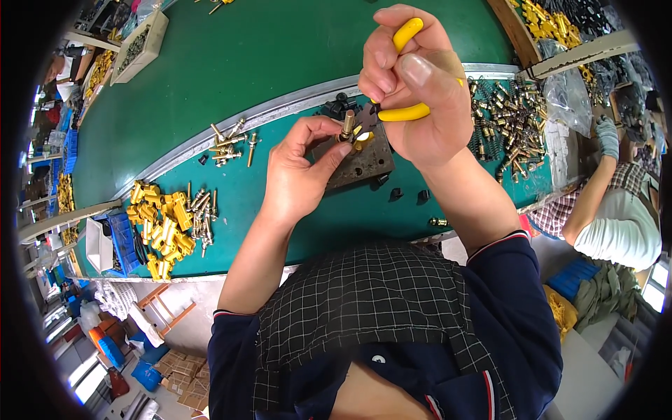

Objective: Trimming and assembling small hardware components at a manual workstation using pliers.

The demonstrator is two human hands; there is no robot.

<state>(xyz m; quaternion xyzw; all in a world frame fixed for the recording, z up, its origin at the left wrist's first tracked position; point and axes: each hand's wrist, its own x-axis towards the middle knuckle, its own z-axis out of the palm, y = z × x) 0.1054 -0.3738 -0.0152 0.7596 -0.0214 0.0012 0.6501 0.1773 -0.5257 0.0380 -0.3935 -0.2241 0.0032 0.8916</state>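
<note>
Head view of a green workbench (231, 63). The right hand (420, 91) is clenched around yellow-handled pliers (404, 70), whose dark tips point down-left at a small brass fitting (348, 124). The left hand (301, 171) pinches that fitting between thumb and fingers, holding it upright just above a dark metal plate (360, 162) lying on the bench. A yellow ring (362, 138) sits on the plate beside the fitting. A heap of yellow parts (162, 227) and metal pins (229, 145) lie to the left; springs and brass pieces (507, 122) lie to the right. Another person's gloved hand (607, 136) shows at the far right.
</note>
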